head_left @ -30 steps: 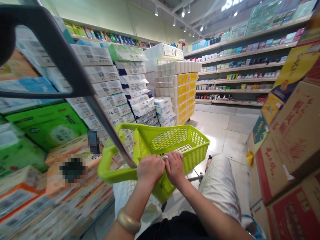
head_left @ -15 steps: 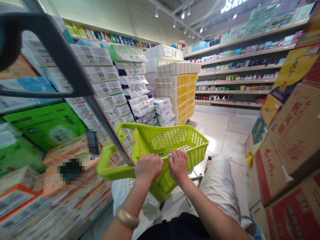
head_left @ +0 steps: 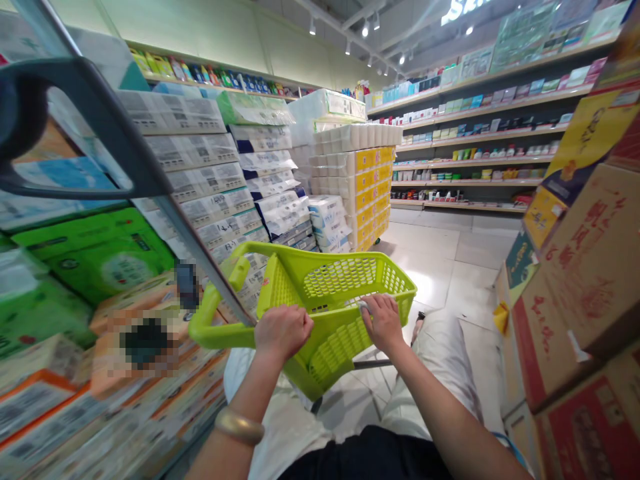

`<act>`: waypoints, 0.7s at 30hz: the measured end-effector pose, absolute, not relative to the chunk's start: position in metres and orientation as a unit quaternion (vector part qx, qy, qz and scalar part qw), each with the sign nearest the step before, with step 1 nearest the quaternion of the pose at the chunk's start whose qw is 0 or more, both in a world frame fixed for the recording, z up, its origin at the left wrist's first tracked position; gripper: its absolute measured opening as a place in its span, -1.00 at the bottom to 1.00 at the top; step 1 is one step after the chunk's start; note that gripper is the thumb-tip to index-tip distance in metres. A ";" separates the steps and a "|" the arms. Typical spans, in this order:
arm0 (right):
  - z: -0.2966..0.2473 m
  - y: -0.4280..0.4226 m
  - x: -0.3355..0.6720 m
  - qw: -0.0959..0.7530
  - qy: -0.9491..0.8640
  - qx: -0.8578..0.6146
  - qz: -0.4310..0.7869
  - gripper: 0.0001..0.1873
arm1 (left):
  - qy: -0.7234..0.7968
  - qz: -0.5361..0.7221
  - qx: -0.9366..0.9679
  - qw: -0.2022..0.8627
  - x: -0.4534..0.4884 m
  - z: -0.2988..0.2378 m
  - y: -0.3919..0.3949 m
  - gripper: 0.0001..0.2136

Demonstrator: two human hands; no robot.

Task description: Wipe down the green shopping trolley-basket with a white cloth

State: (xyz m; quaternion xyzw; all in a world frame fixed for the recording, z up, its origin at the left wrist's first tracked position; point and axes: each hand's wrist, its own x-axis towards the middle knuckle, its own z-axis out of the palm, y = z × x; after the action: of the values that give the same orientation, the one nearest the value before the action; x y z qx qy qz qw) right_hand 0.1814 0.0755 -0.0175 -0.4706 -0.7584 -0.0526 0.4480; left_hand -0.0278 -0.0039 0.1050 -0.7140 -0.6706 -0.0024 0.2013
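A: Where is the green basket (head_left: 345, 283) now?

B: Centre of the frame, a little below the middle, tilted, its open top turned up and away toward the aisle. It is empty as far as the mesh shows.

A: And the hands?

B: The left hand (head_left: 283, 330) is curled tight around the near rim, where the grey pull-handle (head_left: 150, 177) runs down from the upper left of the frame. The right hand (head_left: 383, 320) has its fingers hooked over the right rim, closed on it too.

A: What has changed in the last second?

B: A second ago both hands sat side by side, almost touching, on the near edge. Now the right one has slid out along the rim toward the right, so they are well apart. The basket has also swung a little, with its far corner turned more to the right.

A: What do you make of that?

B: My guess is that a wider hold gives firmer control for steadying or turning it.

A: What lies around it?

B: Stacked tissue packs (head_left: 210, 180) fill the left and centre, cardboard cartons (head_left: 585, 267) stand at the right edge, and bare floor tiles (head_left: 450, 267) lie beyond the basket.
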 end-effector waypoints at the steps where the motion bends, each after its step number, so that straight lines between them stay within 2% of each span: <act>1: -0.019 0.077 0.185 0.448 -0.756 -0.474 -0.055 -0.78 | -0.670 0.002 -0.714 0.202 -0.030 0.105 -0.003 -0.63; 8: -0.023 0.074 0.174 0.460 -0.730 -0.502 -0.058 -0.79 | -0.704 0.013 -0.683 0.192 -0.042 0.116 0.002 -0.65; 13: -0.024 0.066 0.161 0.471 -0.718 -0.510 -0.052 -0.80 | -0.692 -0.070 -0.692 0.192 -0.018 0.105 0.004 -0.73; 17: -0.024 0.058 0.156 0.465 -0.723 -0.508 -0.052 -0.79 | -0.640 -0.121 -0.744 0.149 0.011 0.066 0.004 -0.56; 21: -0.024 0.049 0.154 0.457 -0.743 -0.485 -0.056 -0.78 | -0.645 -0.110 -0.732 0.190 0.015 0.031 0.002 -0.48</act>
State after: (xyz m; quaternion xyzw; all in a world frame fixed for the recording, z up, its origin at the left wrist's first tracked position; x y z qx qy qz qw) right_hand 0.1537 0.0492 -0.0242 -0.4852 -0.7433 -0.0558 0.4572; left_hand 0.0152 0.0023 0.0308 -0.7318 -0.6452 -0.1101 0.1899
